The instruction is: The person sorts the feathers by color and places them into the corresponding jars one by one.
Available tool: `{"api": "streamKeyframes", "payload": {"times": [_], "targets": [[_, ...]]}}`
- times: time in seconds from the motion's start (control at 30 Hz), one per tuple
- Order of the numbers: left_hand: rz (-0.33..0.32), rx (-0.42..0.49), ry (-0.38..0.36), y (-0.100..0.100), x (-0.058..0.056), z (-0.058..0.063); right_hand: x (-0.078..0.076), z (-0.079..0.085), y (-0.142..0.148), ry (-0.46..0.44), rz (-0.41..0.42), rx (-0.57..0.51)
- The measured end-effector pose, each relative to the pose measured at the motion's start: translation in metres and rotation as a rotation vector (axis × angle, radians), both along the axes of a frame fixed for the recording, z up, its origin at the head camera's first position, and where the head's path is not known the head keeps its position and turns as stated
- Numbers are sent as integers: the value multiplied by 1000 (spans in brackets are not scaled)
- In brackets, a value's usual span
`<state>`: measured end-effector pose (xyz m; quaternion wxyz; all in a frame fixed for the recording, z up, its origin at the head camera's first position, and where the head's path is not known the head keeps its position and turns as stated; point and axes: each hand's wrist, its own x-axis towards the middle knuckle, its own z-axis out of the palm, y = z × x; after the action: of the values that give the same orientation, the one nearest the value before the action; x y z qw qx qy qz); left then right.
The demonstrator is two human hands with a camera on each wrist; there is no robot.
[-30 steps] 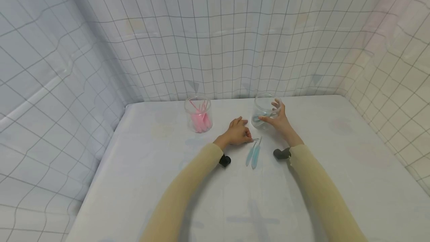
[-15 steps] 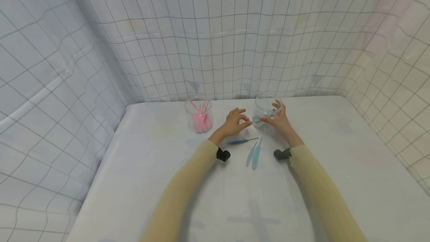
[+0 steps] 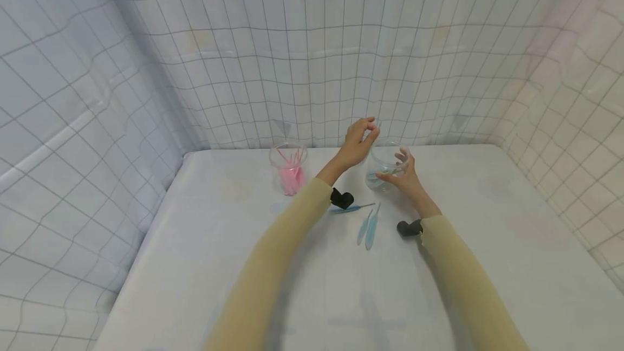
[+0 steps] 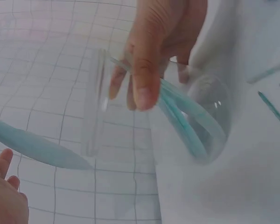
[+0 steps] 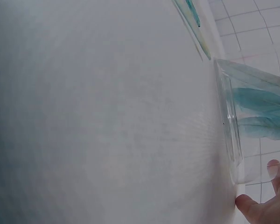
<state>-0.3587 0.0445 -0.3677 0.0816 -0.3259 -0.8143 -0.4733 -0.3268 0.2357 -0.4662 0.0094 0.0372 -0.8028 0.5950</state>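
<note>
In the head view, my left hand (image 3: 359,142) is raised beside the left rim of a clear jar (image 3: 375,164), thumb and fingers pinched together. The left wrist view shows a pale blue feather (image 4: 42,147) by its fingers, held by an end outside the frame. My right hand (image 3: 403,179) grips the jar's right side, with its thumb (image 4: 145,88) across the near wall in the left wrist view. Several blue feathers (image 4: 196,114) lean inside the jar. On the table in front lie three more: one sideways (image 3: 347,209) and two (image 3: 371,229) pointing away from me.
A second clear jar (image 3: 288,158), with pink feathers (image 3: 292,179) in it, stands left of my left hand. Both jars are near the back edge of the white table (image 3: 234,264). White checked curtains (image 3: 312,69) surround the back and sides.
My left hand has risen from the loose feathers on the table and moved up and away to the jar's rim. My right hand keeps its grip on the jar.
</note>
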Motion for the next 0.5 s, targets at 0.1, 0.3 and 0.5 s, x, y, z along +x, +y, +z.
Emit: {"api": "streamKeyframes", "payload": {"times": [0.1,0.3,0.5], "targets": [[-5,97,12,16,-3,13,1,0,1,7,-4,-7],[-31,243,33,42,-10,19,1,-1,1,23,-18,-29],[48,154,-1,46,-18,-10,-1,-3,0,19,-13,-25]]}}
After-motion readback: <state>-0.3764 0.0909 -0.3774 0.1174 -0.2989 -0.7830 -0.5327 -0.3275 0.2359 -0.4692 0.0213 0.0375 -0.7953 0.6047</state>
